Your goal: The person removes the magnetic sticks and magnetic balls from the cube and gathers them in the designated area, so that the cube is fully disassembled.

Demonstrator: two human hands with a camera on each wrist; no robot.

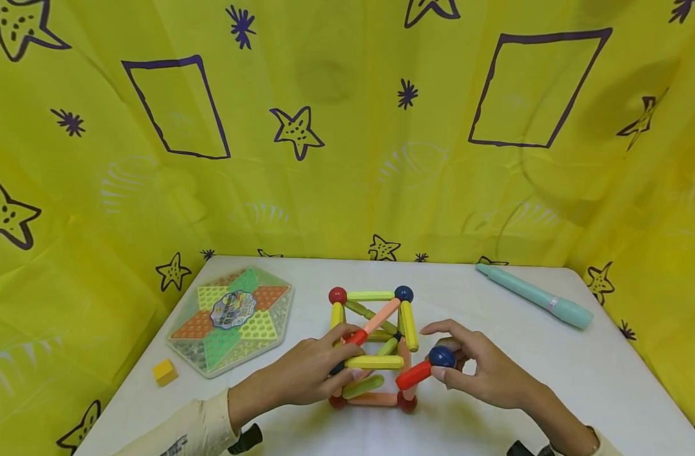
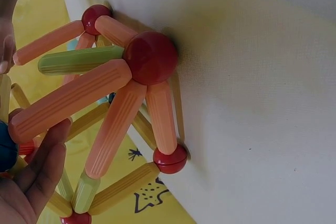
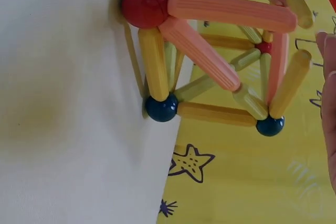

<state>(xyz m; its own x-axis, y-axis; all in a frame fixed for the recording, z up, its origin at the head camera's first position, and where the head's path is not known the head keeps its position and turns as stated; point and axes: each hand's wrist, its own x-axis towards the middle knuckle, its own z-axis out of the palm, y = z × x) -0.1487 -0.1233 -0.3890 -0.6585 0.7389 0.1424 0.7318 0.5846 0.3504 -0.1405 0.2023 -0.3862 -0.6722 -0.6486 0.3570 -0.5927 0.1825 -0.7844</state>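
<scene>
A white table (image 1: 552, 380) with a matte, slightly cloth-like surface fills the lower part of the head view, and a bright yellow plastic curtain (image 1: 347, 158) printed with dark purple stars and rectangles hangs close around it on the far side and both flanks.

Near the front middle of the table stands a cube-shaped frame of plastic rods and balls (image 1: 376, 348), its yellow, green and orange rods joined at red and dark blue balls at the corners. The left hand (image 1: 313, 373) holds the frame's near left side, its fingers curled round a yellow horizontal rod (image 1: 374, 362) and its fingertips up at a short red rod end on a diagonal. The right hand (image 1: 484, 373) sits just beside the frame's right side; its thumb and fingers pinch a loose dark blue ball (image 1: 441, 357) joined to a short red rod (image 1: 413, 375) that points down towards the frame's near right corner. The wrist views show the frame's bottom balls resting on the tabletop.

Well to the left lies a hexagonal clear plastic game board (image 1: 231, 320) with coloured triangular fields, and near it, towards the table's front left edge, a small yellow cube (image 1: 165, 372). At the far right lies a long teal marker-shaped tool (image 1: 534, 296).
</scene>
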